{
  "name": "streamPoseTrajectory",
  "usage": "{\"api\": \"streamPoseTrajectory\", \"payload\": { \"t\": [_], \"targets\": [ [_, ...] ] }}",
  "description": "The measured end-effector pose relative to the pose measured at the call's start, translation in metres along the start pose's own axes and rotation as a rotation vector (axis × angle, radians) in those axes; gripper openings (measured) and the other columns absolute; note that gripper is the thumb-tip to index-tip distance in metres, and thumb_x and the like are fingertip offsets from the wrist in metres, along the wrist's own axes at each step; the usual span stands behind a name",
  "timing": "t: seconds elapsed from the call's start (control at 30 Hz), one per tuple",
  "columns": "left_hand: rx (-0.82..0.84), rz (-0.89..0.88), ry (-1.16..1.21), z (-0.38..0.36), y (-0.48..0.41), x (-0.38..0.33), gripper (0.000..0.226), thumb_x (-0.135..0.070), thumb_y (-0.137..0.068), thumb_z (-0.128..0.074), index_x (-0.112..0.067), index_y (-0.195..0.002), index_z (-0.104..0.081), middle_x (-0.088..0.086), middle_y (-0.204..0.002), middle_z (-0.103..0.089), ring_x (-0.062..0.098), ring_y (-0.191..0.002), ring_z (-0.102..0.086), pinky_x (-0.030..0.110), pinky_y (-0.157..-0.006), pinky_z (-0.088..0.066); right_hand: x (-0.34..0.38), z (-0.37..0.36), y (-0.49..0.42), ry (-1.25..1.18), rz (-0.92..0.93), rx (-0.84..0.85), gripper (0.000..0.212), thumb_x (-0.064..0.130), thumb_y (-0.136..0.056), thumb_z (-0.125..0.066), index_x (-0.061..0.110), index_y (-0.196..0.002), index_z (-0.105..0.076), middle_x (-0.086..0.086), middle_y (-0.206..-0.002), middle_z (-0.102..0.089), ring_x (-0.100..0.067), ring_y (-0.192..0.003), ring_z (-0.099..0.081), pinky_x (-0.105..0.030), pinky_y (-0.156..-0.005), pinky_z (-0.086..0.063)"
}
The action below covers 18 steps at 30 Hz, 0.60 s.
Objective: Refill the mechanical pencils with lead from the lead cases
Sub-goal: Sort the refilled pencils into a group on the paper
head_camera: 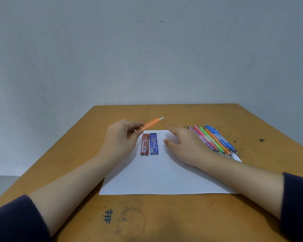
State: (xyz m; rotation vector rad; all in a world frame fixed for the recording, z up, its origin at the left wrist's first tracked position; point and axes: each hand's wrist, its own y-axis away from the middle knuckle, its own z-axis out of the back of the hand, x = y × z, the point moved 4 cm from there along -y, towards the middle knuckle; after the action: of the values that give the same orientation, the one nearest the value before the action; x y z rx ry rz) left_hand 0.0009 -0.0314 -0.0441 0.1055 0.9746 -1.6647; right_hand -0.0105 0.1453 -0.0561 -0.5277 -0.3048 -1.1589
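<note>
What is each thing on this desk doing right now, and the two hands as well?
Orange pencil: lifted off the table, tilted, cap on.
Left hand: fingers shut on the orange pencil.
Right hand: open, empty, above the paper.
Red lead case: flat on the paper, untouched.
Blue lead case: flat beside it.
Other pencils: lying in a bunch.
Paper: flat.

The light was soft, cool and fairly dim, with no glare on the wooden table (234,119). Faint shadows lay on the white paper (164,175) under the left hand (119,140) and right hand (185,145). The picture was slightly soft throughout; wide-angle distortion bent the table's edges, and its near corners fell darker.
</note>
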Motion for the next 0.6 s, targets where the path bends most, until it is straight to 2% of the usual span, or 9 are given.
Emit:
{"api": "streamPoseTrajectory", "payload": {
  "t": [0.1, 0.2, 0.27, 0.3, 0.37, 0.5, 0.6],
  "targets": [
    [0.020, -0.027, 0.005, -0.001, 0.000, 0.000, 0.027, -0.013, -0.091, -0.062, -0.022, -0.115, -0.069, -0.006, -0.089, -0.059, 0.005, -0.078, -0.052, 0.007, -0.063, -0.037, -0.002, 0.007, -0.002, -0.102, 0.033, -0.140, 0.053, 0.018, -0.095, -0.052, 0.017, -0.145, -0.035, -0.003, -0.139, -0.051, -0.015, -0.127, -0.047, -0.019, -0.097, -0.032],
    [0.037, -0.053, 0.033, -0.001, 0.001, 0.000, 0.026, -0.013, -0.090, -0.064, -0.024, -0.112, -0.071, -0.009, -0.089, -0.059, -0.001, -0.079, -0.053, 0.004, -0.065, -0.037, -0.002, 0.011, -0.002, -0.184, 0.083, -0.252, 0.042, 0.014, -0.093, -0.055, 0.016, -0.135, -0.051, 0.000, -0.122, -0.064, -0.009, -0.111, -0.056, -0.021, -0.095, -0.042],
    [0.037, -0.083, 0.046, -0.001, 0.002, -0.002, 0.025, -0.013, -0.088, -0.067, -0.024, -0.109, -0.072, -0.011, -0.088, -0.060, -0.002, -0.079, -0.054, 0.003, -0.065, -0.037, 0.001, 0.014, 0.000, -0.210, 0.108, -0.303, 0.032, 0.012, -0.092, -0.057, 0.016, -0.124, -0.062, 0.003, -0.111, -0.068, -0.002, -0.097, -0.058, -0.013, -0.086, -0.045],
    [0.035, -0.093, 0.054, -0.001, 0.002, -0.002, 0.024, -0.013, -0.087, -0.068, -0.023, -0.108, -0.073, -0.013, -0.087, -0.060, -0.002, -0.078, -0.055, 0.003, -0.065, -0.038, 0.002, 0.016, 0.001, -0.217, 0.114, -0.320, 0.029, 0.011, -0.092, -0.058, 0.016, -0.120, -0.065, 0.004, -0.107, -0.069, 0.000, -0.091, -0.057, -0.006, -0.079, -0.043],
    [0.034, -0.100, 0.069, -0.002, 0.002, -0.003, 0.023, -0.013, -0.085, -0.070, -0.022, -0.106, -0.074, -0.015, -0.086, -0.060, -0.003, -0.077, -0.056, 0.003, -0.065, -0.038, 0.002, 0.017, 0.001, -0.222, 0.108, -0.332, 0.026, 0.010, -0.091, -0.059, 0.015, -0.115, -0.068, 0.005, -0.103, -0.069, 0.000, -0.086, -0.056, 0.000, -0.070, -0.039],
    [0.026, -0.125, 0.100, 0.000, 0.003, -0.005, 0.018, -0.014, -0.083, -0.073, -0.021, -0.100, -0.076, -0.019, -0.081, -0.059, -0.010, -0.076, -0.054, 0.004, -0.063, -0.037, -0.002, 0.018, -0.001, -0.242, 0.060, -0.337, 0.021, 0.013, -0.091, -0.061, 0.016, -0.109, -0.071, 0.004, -0.098, -0.070, -0.003, -0.083, -0.056, 0.000, -0.065, -0.037],
    [0.047, -0.135, 0.106, -0.001, 0.004, -0.006, 0.018, -0.018, -0.082, -0.074, -0.023, -0.099, -0.076, -0.020, -0.081, -0.060, -0.010, -0.076, -0.053, 0.005, -0.062, -0.038, -0.008, 0.018, -0.003, -0.305, 0.005, -0.335, 0.015, 0.011, -0.089, -0.064, 0.017, -0.099, -0.074, 0.009, -0.087, -0.069, 0.003, -0.073, -0.056, -0.003, -0.062, -0.037]
  ]
}}
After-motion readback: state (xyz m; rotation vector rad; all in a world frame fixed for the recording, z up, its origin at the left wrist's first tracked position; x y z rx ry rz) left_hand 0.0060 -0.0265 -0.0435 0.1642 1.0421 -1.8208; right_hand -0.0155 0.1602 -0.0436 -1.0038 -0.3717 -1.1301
